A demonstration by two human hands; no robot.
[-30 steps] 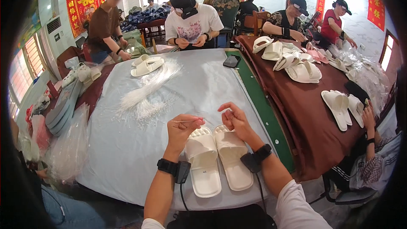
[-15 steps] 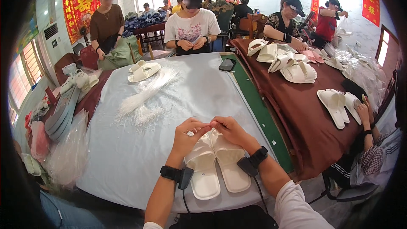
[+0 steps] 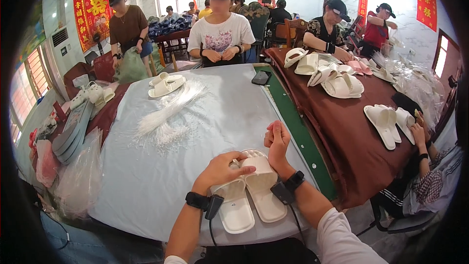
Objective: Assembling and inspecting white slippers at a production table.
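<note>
A pair of white slippers [image 3: 261, 180] lies side by side before me, heels toward me. My left hand [image 3: 225, 168] rests over the left slipper's upper strap, its thumb reaching across to the right slipper's strap and its fingers curled at the inner edges. Just right of the slippers, my right hand [image 3: 278, 144] is raised with fingers folded in and thumb up; whatever may be inside it is too small to make out. Farther left on the cloth lies a loose bundle of thin clear strands [image 3: 163, 117], with another pair of white slippers [image 3: 166, 84] behind it.
A phone [image 3: 261, 77] lies on the green strip at the far edge. On the brown-covered table [image 3: 337, 142] to the right are several white slippers [image 3: 342, 83] and a co-worker's hands. Plastic bags [image 3: 80, 171] hang at the left. A person [image 3: 222, 34] stands opposite.
My hands, fingertips together above the slippers before, have parted. The left came down onto the straps; the right moved right and closed. The person opposite lowered their hands slightly.
</note>
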